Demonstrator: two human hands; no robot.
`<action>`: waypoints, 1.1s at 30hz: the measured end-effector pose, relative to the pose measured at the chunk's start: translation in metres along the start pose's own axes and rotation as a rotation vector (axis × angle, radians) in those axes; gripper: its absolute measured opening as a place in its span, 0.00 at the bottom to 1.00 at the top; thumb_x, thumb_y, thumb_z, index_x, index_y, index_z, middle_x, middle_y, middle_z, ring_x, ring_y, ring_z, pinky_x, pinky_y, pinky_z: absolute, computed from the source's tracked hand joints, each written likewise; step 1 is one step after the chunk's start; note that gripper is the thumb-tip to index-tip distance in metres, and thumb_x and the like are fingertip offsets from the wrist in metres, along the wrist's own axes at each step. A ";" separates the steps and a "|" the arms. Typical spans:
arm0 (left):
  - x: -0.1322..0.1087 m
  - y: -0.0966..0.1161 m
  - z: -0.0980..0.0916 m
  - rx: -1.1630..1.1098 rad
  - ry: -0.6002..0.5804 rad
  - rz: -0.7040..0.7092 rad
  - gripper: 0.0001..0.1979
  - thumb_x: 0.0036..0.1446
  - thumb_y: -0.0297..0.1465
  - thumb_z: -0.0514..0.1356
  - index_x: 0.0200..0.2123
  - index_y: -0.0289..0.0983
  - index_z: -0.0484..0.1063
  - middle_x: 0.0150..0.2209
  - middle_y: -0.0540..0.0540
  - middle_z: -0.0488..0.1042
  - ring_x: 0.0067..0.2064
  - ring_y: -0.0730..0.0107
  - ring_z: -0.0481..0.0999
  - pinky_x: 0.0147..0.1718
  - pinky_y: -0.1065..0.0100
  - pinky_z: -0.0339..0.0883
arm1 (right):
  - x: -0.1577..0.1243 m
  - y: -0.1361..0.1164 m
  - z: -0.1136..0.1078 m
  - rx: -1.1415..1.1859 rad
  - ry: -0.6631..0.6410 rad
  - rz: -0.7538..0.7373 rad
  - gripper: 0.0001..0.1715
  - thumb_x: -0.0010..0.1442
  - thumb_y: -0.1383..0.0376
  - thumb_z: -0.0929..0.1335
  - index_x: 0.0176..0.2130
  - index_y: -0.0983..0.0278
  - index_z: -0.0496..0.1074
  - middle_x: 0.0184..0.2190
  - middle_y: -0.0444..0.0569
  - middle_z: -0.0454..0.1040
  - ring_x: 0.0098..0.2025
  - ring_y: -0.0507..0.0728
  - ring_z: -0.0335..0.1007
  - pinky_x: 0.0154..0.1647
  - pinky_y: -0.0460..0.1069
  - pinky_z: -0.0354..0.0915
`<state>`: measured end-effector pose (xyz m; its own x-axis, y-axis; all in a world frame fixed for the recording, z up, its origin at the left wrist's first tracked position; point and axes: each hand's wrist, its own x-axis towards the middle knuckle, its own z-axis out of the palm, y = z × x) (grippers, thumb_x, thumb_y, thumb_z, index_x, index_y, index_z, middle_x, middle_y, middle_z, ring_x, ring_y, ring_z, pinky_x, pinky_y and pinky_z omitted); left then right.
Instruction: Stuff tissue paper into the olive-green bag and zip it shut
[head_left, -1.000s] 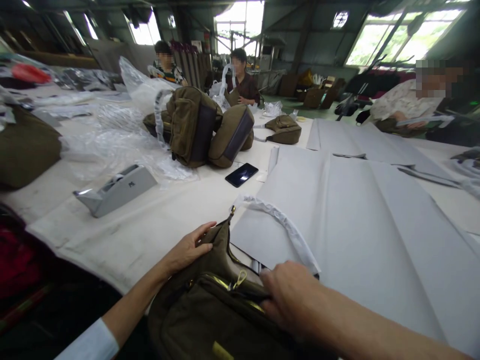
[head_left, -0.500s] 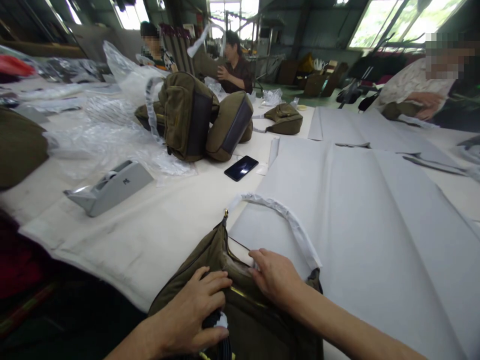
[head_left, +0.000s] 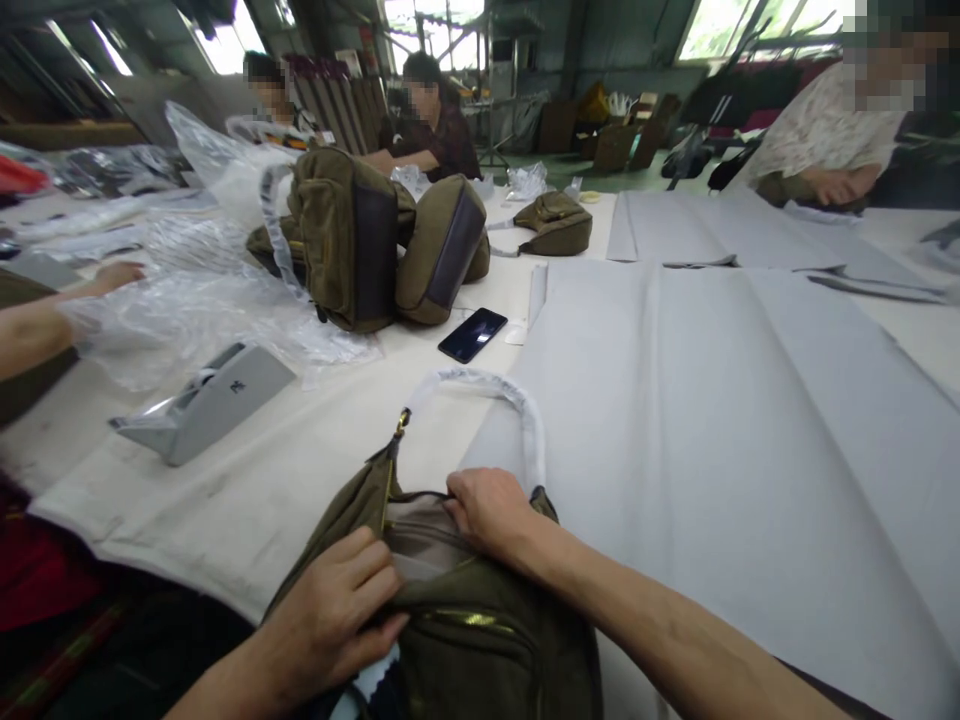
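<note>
Bag [head_left: 480, 670] gapes, left grip [head_left: 334, 610] pinching its near edge, right grip [head_left: 495, 510] its far rim, best held evenly apart.

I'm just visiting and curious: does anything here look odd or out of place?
Nothing visible looks spilled or damaged. The phone seems slightly out of place, a likely personal item lying between the piled bags and the open bag being handled.

Left grip [head_left: 337, 610] and right grip [head_left: 489, 508], fingers [head_left: 379, 588] bent, forearms [head_left: 645, 607] bare
</note>
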<state>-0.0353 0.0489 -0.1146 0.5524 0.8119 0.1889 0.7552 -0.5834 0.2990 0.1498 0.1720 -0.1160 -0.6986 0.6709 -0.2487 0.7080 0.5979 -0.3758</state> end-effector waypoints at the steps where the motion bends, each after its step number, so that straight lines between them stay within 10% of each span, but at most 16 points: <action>1: 0.000 -0.008 -0.013 0.013 0.010 -0.011 0.04 0.54 0.22 0.54 0.32 0.35 0.65 0.29 0.46 0.64 0.33 0.66 0.60 0.31 0.64 0.55 | 0.013 -0.004 -0.007 0.001 0.023 -0.011 0.12 0.59 0.62 0.62 0.38 0.63 0.73 0.36 0.53 0.76 0.39 0.60 0.73 0.34 0.49 0.63; 8: 0.012 -0.046 -0.073 0.082 0.076 -0.119 0.07 0.54 0.23 0.51 0.33 0.36 0.67 0.32 0.45 0.67 0.36 0.65 0.63 0.34 0.65 0.58 | 0.089 -0.025 -0.043 -0.033 0.229 -0.072 0.16 0.62 0.66 0.59 0.46 0.65 0.70 0.41 0.56 0.74 0.42 0.61 0.72 0.37 0.52 0.66; 17: -0.001 -0.059 -0.064 0.158 0.204 -0.206 0.06 0.53 0.26 0.53 0.31 0.36 0.69 0.35 0.44 0.69 0.40 0.62 0.64 0.45 0.57 0.58 | 0.097 -0.025 -0.039 -0.039 0.194 -0.073 0.14 0.59 0.64 0.63 0.43 0.65 0.73 0.38 0.57 0.76 0.42 0.63 0.73 0.36 0.52 0.67; 21: -0.010 -0.065 -0.052 0.170 0.269 -0.301 0.08 0.54 0.28 0.55 0.38 0.39 0.70 0.52 0.42 0.65 0.54 0.56 0.63 0.53 0.54 0.59 | 0.098 -0.023 -0.039 -0.039 0.149 -0.065 0.14 0.59 0.65 0.63 0.43 0.65 0.74 0.37 0.57 0.76 0.42 0.63 0.73 0.36 0.52 0.67; 25: -0.038 -0.077 -0.016 0.128 0.143 -0.642 0.35 0.55 0.36 0.58 0.63 0.40 0.46 0.62 0.37 0.55 0.60 0.52 0.59 0.56 0.50 0.60 | 0.100 -0.017 -0.031 -0.042 0.113 -0.051 0.14 0.60 0.69 0.62 0.42 0.66 0.74 0.38 0.58 0.76 0.42 0.61 0.73 0.37 0.51 0.66; 28: -0.060 -0.085 -0.001 0.058 0.017 -0.798 0.36 0.55 0.35 0.55 0.64 0.37 0.43 0.59 0.37 0.61 0.57 0.53 0.64 0.55 0.51 0.61 | 0.097 -0.013 -0.018 -0.047 0.126 -0.033 0.15 0.61 0.71 0.60 0.43 0.66 0.73 0.40 0.57 0.75 0.43 0.60 0.71 0.36 0.50 0.66; 33: -0.044 -0.087 -0.042 -0.256 0.046 -0.950 0.28 0.52 0.36 0.56 0.56 0.35 0.58 0.54 0.39 0.67 0.55 0.54 0.66 0.55 0.54 0.58 | 0.077 -0.014 0.004 -0.053 0.198 -0.075 0.17 0.63 0.58 0.61 0.46 0.66 0.69 0.44 0.57 0.71 0.47 0.62 0.65 0.40 0.54 0.65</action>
<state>-0.1406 0.0648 -0.1095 -0.2628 0.9439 -0.1999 0.7759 0.3299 0.5377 0.0855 0.2135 -0.1337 -0.7189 0.6939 -0.0398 0.6632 0.6677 -0.3382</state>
